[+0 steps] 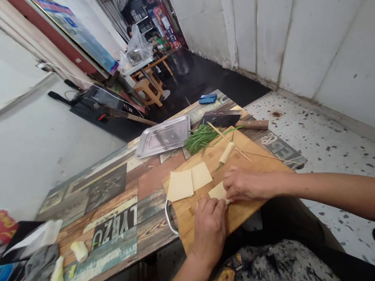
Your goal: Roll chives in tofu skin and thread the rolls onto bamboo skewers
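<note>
On the wooden cutting board (245, 148), a pale yellow tofu sheet (217, 191) lies between my hands. My left hand (209, 220) presses curled fingers on its near edge, and my right hand (242, 184) pinches its right side. Whatever is under the fingertips is hidden. Beyond my left hand rest more flat tofu sheets (179, 185). A finished-looking roll (227, 153) with green ends sits past my right hand, beside thin wooden skewers (220, 131). Green chives (202, 138) are heaped at the board's far edge.
A cleaver (221, 117) with a wooden handle lies behind the board, near a metal tray (163, 137) and a blue box (208, 99). Cabbage pieces (79, 251) and a grey cloth (39, 273) are on the table's left. The board's white handle (169, 217) sticks out leftward.
</note>
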A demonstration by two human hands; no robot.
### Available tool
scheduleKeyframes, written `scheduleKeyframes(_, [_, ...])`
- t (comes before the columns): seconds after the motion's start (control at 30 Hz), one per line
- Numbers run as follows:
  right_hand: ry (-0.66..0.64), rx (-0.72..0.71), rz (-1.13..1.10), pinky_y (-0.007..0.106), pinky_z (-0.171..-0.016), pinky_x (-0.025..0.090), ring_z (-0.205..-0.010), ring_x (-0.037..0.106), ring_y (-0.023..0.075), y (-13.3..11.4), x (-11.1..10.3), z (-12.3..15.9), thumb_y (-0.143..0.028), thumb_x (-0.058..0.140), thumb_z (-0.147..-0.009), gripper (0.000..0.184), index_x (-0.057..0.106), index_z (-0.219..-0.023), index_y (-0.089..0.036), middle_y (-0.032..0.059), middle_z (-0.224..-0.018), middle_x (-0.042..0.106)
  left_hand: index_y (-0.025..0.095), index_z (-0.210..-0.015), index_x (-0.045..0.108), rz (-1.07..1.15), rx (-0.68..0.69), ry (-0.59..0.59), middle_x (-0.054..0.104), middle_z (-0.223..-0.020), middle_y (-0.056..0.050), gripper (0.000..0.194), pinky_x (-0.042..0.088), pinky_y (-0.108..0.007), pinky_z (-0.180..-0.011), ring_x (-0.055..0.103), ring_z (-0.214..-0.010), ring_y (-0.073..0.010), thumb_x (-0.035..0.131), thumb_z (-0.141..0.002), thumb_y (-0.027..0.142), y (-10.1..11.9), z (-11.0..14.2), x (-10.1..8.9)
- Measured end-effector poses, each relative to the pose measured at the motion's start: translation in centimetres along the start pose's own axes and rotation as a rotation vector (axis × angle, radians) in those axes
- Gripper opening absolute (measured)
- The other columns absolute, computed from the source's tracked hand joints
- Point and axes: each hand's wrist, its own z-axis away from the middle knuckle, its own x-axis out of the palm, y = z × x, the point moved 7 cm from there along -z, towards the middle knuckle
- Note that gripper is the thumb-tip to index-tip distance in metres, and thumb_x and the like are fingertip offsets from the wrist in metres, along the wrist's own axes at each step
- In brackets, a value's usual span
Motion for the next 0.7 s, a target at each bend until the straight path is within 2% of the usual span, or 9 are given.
scheduleKeyframes(0.1, [0.014,-0.021,0.000,0.033,-0.075,0.023,-0.070,0.041,0.0134,-0.6,-1.0,0.3,-0.028,0.049,-0.096,0.029,0.065,-0.075,-0.016,0.0015,-0.074,0.060,0.016,-0.084,0.065,0.114,-0.066,-0.137,0.061,-0.077,-0.005,0.023,0.037,-0.031,-0.070,0.051,-0.076,-0.0171,0.045,-0.095,0.018,-1.1,-0.8,0.5])
scheduleKeyframes(0.17, [0.034,-0.029,0.078,0.034,-0.080,0.025,-0.072,0.042,0.0142,-1.3,-1.7,0.7,-0.025,0.042,-0.099,0.030,0.063,-0.081,-0.015,0.0020,-0.076,0.059,0.016,-0.081,0.066,0.167,-0.109,-0.242,0.062,-0.075,-0.004,0.023,0.038,-0.030,-0.070,0.053,-0.074,-0.0166,0.047,-0.094,0.021,-1.7,-1.3,0.8])
scheduleKeyframes(0.23, [0.048,-0.052,0.199,0.035,-0.083,0.027,-0.073,0.042,0.0160,-2.2,-2.0,1.0,-0.020,0.038,-0.099,0.028,0.062,-0.085,-0.014,0.0034,-0.077,0.058,0.017,-0.079,0.066,0.195,-0.149,-0.296,0.063,-0.074,-0.004,0.023,0.038,-0.029,-0.069,0.054,-0.073,-0.0163,0.048,-0.093,0.022,-2.1,-1.6,0.8])
scheduleKeyframes(0.33, [0.040,-0.089,0.339,0.038,-0.085,0.027,-0.077,0.042,0.0186,-3.0,-1.8,1.4,-0.015,0.041,-0.095,0.022,0.061,-0.087,-0.013,0.0054,-0.080,0.057,0.017,-0.083,0.064,0.218,-0.217,-0.275,0.064,-0.076,-0.003,0.014,0.039,-0.029,-0.070,0.055,-0.074,-0.0166,0.052,-0.090,0.020,-2.5,-1.7,0.5])
scheduleKeyframes(0.43, [0.036,-0.098,0.352,0.039,-0.085,0.026,-0.079,0.041,0.0190,-2.9,-1.4,1.3,-0.016,0.044,-0.094,0.018,0.060,-0.085,-0.014,0.0047,-0.080,0.055,0.017,-0.085,0.060,0.221,-0.270,-0.221,0.061,-0.076,-0.002,0.005,0.039,-0.028,-0.067,0.053,-0.073,-0.0167,0.055,-0.086,0.016,-2.9,-1.4,0.5])
scheduleKeyframes(0.57, [0.016,-0.084,0.263,0.039,-0.082,0.026,-0.079,0.040,0.0183,-2.2,-1.1,0.8,-0.021,0.048,-0.094,0.018,0.060,-0.082,-0.016,0.0028,-0.079,0.055,0.017,-0.085,0.062,0.193,-0.209,-0.208,0.063,-0.080,-0.004,0.010,0.038,-0.031,-0.073,0.054,-0.078,-0.0190,0.053,-0.089,0.019,-2.4,-1.2,0.8])
scheduleKeyframes(0.7, [0.020,-0.034,0.207,0.038,-0.078,0.026,-0.079,0.039,0.0181,-1.8,-1.3,0.4,-0.023,0.050,-0.094,0.020,0.061,-0.078,-0.017,0.0028,-0.079,0.056,0.017,-0.081,0.064,0.132,-0.209,-0.217,0.062,-0.080,-0.005,0.015,0.036,-0.032,-0.071,0.053,-0.080,-0.0201,0.052,-0.090,0.019,-2.2,-1.4,0.6])
